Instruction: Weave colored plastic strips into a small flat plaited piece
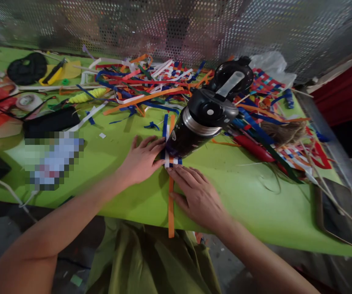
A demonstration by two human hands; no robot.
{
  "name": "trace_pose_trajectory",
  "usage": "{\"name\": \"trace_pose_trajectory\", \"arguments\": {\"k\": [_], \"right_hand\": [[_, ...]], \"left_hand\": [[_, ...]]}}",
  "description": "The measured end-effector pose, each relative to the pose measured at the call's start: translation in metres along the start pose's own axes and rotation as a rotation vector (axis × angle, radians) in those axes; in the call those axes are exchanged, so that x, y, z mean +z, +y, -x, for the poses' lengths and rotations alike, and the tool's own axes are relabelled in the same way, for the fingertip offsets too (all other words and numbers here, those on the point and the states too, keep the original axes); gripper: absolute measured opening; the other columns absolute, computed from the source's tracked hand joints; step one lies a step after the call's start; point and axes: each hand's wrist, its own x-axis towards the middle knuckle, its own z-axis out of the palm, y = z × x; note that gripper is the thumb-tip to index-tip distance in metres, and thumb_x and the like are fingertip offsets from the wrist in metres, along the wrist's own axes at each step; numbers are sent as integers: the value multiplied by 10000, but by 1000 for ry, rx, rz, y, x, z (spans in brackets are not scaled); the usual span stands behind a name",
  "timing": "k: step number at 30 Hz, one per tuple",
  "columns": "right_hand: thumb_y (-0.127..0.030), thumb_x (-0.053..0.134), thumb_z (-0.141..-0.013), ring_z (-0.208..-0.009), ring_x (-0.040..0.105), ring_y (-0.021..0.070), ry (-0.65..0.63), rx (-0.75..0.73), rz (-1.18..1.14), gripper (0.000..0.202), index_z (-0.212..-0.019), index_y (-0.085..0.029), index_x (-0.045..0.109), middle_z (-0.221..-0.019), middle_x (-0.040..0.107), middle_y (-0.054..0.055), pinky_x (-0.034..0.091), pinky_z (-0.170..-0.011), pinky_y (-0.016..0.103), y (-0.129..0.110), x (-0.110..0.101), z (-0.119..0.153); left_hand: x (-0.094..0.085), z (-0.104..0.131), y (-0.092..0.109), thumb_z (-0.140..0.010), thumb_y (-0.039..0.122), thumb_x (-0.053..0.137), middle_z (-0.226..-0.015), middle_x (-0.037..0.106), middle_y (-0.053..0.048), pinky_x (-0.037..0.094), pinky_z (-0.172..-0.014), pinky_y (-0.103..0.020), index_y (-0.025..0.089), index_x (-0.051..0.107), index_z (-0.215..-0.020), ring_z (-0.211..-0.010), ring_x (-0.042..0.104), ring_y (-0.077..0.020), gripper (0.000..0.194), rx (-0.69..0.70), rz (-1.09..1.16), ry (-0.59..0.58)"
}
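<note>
My left hand (142, 160) lies on the table with its fingers stretched out, their tips at the left edge of a small weave of blue, white and orange strips (167, 160). From the other side my right hand (198, 196) reaches in, its fingers extended and flat, fingertips at the near edge of the weave. An orange strip (171, 208) runs from the weave toward me and past the table's front edge. A black bottle (185, 136) with its lid flipped up and a clear spout stands on the weave, hiding part of it.
A tangle of coloured strips (151, 87) covers the back of the green table (111, 151). Left are a yellow cutter (52, 74), eyeglasses (1, 107), a tape roll (29, 101) and a cabled, pixelated device (56, 161). A dark phone (336, 210) lies right, beneath a perforated metal panel's (151, 24) far end.
</note>
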Motion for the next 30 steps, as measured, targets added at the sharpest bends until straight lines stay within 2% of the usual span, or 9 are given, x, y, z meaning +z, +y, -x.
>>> {"name": "trace_pose_trajectory", "arguments": {"k": [6, 13, 18, 24, 30], "right_hand": [[-346, 529, -968, -1319, 511, 320, -13, 6, -8, 545, -1467, -128, 501, -1417, 591, 163, 461, -1089, 516, 0, 0, -2], [-348, 534, -964, -1279, 532, 313, 64, 38, -100, 607, -1531, -183, 397, -1402, 574, 159, 485, -1056, 536, 5, 4, -4], [-324, 561, -946, -1274, 524, 333, 100, 75, -129, 541, -1460, -182, 467, -1375, 571, 173, 444, -1065, 575, 8, 9, -10], [-299, 549, -959, -1252, 528, 328, 116, 88, -164, 443, -1376, -151, 525, -1329, 587, 183, 438, -1053, 554, 7, 9, -13], [-285, 515, -980, -1247, 524, 319, 112, 101, -165, 407, -1369, -168, 540, -1354, 586, 170, 443, -1052, 541, 3, 7, -13]], "left_hand": [[1, 1, 3, -1032, 366, 432, -1562, 464, -68, 255, -1183, -662, 256, 484, -1445, -1467, 370, -293, 430, -13, -16, 5], [2, 0, 4, -1013, 346, 486, -1558, 468, -79, 249, -1180, -675, 253, 482, -1446, -1462, 373, -305, 443, -14, -11, 20], [1, 0, 2, -1010, 389, 491, -1557, 469, -87, 261, -1176, -658, 242, 484, -1440, -1462, 372, -302, 455, -8, 10, 18], [-1, 0, 2, -1019, 407, 469, -1565, 457, -89, 251, -1185, -645, 240, 478, -1444, -1471, 360, -300, 457, -10, 8, -7], [-3, 1, 3, -1027, 395, 452, -1570, 451, -83, 255, -1188, -640, 228, 481, -1436, -1473, 357, -297, 443, -5, 13, -6]]}}
